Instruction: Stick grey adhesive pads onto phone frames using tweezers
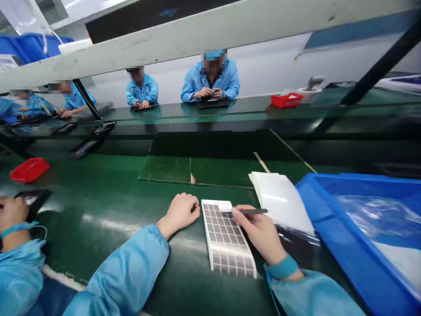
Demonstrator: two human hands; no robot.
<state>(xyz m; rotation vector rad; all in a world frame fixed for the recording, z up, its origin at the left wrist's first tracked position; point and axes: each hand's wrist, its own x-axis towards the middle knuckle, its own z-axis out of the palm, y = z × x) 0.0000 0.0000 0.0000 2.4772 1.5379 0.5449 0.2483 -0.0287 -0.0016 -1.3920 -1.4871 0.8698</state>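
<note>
A white sheet with rows of grey rectangular stickers (226, 237) lies on the green bench, its near end curving. My right hand (259, 230) is closed around dark tweezers (253, 211), whose tips reach the upper rows of the sheet. At the top of the sheet, a strip of backing shows white without stickers. Just left of the sheet, my left hand (182, 213) rests on the bench with its fingers curled in; their tips are hidden, and nothing shows in them.
White sheets (283, 197) are stacked right of the sticker sheet, beside a blue bin (355, 245) holding clear plastic. A co-worker's hand (15, 213) is at a dark device (39, 199) on the left. Behind are green boards (213, 171), a red tray (30, 170) and several seated people.
</note>
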